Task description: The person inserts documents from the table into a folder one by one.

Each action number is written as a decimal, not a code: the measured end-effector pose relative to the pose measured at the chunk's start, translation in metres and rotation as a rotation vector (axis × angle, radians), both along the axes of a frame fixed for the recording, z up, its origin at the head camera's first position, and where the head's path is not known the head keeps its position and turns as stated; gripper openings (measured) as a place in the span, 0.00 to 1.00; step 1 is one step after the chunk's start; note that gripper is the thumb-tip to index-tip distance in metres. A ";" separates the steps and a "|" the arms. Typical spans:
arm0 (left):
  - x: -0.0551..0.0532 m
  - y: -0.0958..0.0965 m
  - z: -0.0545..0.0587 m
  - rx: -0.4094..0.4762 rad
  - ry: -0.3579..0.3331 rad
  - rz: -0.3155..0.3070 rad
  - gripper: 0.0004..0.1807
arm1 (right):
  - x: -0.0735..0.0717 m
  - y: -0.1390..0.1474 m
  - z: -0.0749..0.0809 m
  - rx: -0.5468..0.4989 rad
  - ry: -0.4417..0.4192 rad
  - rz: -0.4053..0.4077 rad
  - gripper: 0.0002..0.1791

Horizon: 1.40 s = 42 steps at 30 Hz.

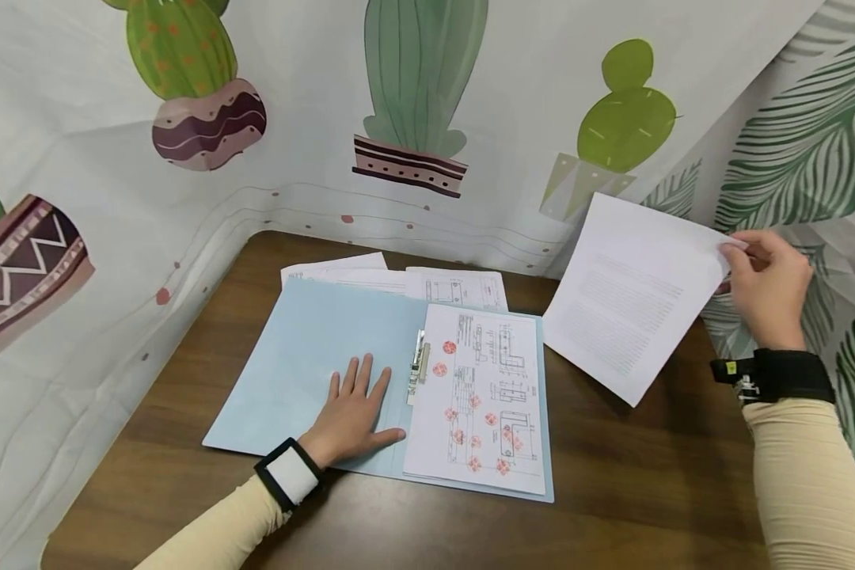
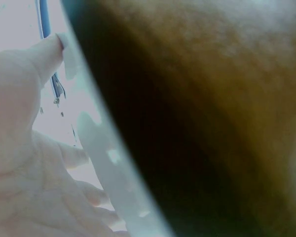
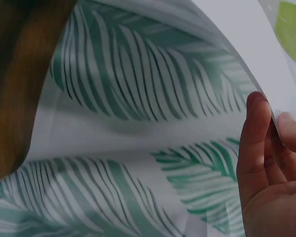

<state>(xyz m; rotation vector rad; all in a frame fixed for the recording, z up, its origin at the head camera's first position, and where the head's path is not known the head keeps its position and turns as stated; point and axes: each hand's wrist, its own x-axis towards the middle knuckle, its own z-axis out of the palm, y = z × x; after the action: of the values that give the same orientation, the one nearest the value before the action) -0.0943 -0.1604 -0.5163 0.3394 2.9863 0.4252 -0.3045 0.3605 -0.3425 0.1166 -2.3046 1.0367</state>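
Note:
A light blue folder (image 1: 278,372) lies spread out on the table, with a metal clip (image 1: 418,360) along its spine. Stamped drawing sheets (image 1: 495,380) rest on its right half. My left hand (image 1: 352,416) lies on the bare left cover, fingers spread, thumb pointing toward the spine. To the right of the folder, my right hand (image 1: 773,285) pinches the upper right corner of a white printed sheet (image 1: 627,293), which is raised and tilted. In the right wrist view the thumb and fingers grip the edge of that sheet (image 3: 251,39).
More papers (image 1: 463,285) stick out from behind the folder's top edge. The brown wooden table (image 1: 613,491) meets a white cloth (image 1: 306,103) with cactus prints at the back. Leaf-print cloth (image 1: 791,158) hangs on the right.

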 end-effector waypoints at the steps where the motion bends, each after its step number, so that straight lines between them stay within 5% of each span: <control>1: 0.000 0.000 0.000 0.001 -0.003 0.001 0.55 | 0.001 0.003 0.002 -0.013 0.000 0.000 0.11; 12: 0.000 -0.001 -0.003 -0.001 -0.018 0.005 0.55 | 0.006 0.015 0.020 0.006 -0.014 -0.120 0.14; 21: -0.001 -0.001 -0.002 -0.002 -0.022 0.002 0.55 | 0.006 0.022 0.018 -0.066 -0.236 -0.040 0.10; 27: -0.001 -0.002 -0.003 -0.019 -0.006 -0.011 0.55 | 0.004 0.016 0.001 -0.066 -0.424 0.051 0.18; 35: -0.002 -0.002 -0.003 -0.025 -0.008 -0.011 0.55 | 0.000 -0.010 -0.031 0.070 -0.494 0.136 0.24; 42: -0.003 -0.001 -0.002 -0.021 -0.020 -0.006 0.55 | -0.001 -0.035 -0.056 -0.053 -0.579 0.261 0.27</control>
<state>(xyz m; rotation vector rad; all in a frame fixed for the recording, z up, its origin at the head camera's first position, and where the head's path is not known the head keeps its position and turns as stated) -0.0972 -0.1613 -0.5186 0.3403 2.9678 0.3940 -0.3052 0.3256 -0.3989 0.1076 -2.8296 1.4067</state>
